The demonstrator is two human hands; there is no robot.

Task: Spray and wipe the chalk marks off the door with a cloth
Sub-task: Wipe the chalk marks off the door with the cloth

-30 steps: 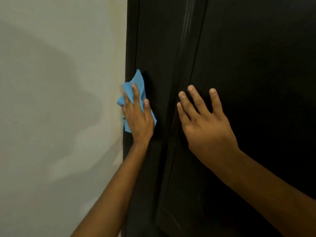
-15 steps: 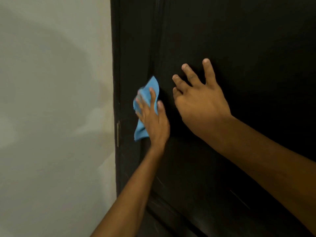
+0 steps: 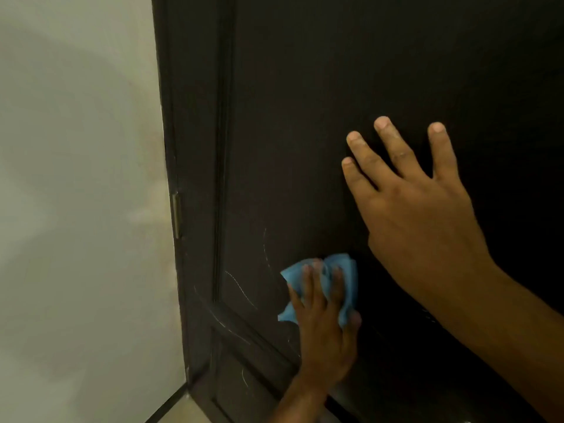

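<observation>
A dark brown panelled door fills most of the view. Thin white chalk marks curve across its lower left panel and moulding. My left hand presses a crumpled blue cloth against the door, fingers spread over it, just right of the marks. My right hand lies flat on the door higher up, fingers straight and splayed, holding nothing. No spray bottle is in view.
A pale wall runs along the left of the door frame. A brass hinge sits on the frame edge. A strip of floor shows at the bottom left.
My left hand has slid the cloth down and to the right across the door, from near the frame edge to the lower panel. The view has tilted down, showing chalk marks.
</observation>
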